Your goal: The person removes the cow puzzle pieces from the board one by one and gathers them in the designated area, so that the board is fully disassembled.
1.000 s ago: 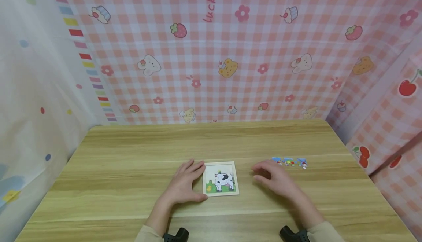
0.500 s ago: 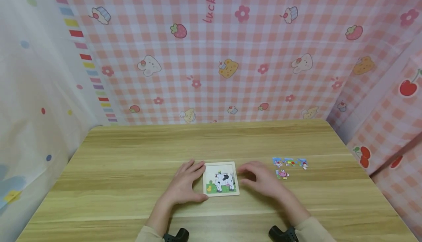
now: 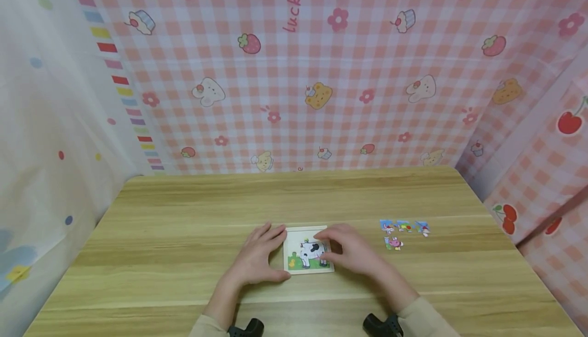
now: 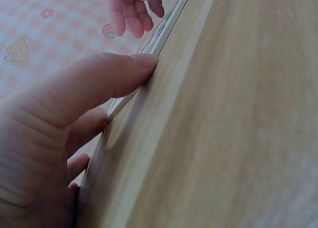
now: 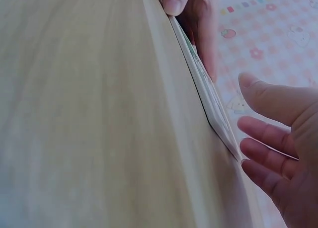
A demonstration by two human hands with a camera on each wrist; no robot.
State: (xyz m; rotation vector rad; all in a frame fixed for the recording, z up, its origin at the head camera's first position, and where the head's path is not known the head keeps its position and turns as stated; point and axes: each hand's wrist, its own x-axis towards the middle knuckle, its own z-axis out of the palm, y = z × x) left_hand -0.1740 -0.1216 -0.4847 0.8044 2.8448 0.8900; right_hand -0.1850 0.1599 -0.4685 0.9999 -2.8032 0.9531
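A square wooden puzzle board [image 3: 294,242] with a pale rim lies flat on the table, its face showing a black-and-white cow [image 3: 314,250] on green grass. The upper part of its recess is pale. Along the left side, my left hand [image 3: 257,257] holds it, thumb at the near corner and fingertips at the far one. My right hand [image 3: 357,253] hovers over the right side, thumb and index finger apart around the cow's rear. In the right wrist view, the fingers [image 5: 268,133] are spread with nothing between them. Whether they touch the board is unclear.
Right of the board lie several loose puzzle pieces: a row of bluish ones [image 3: 405,226] and a pink-and-green one [image 3: 394,243] nearer me. The wooden table [image 3: 184,204] ends at a pink checked cloth [image 3: 294,122] behind.
From beside the loose pieces, my right hand has moved left to above the board's right side, uncovering the pink-and-green piece. My left hand and the board stay put.
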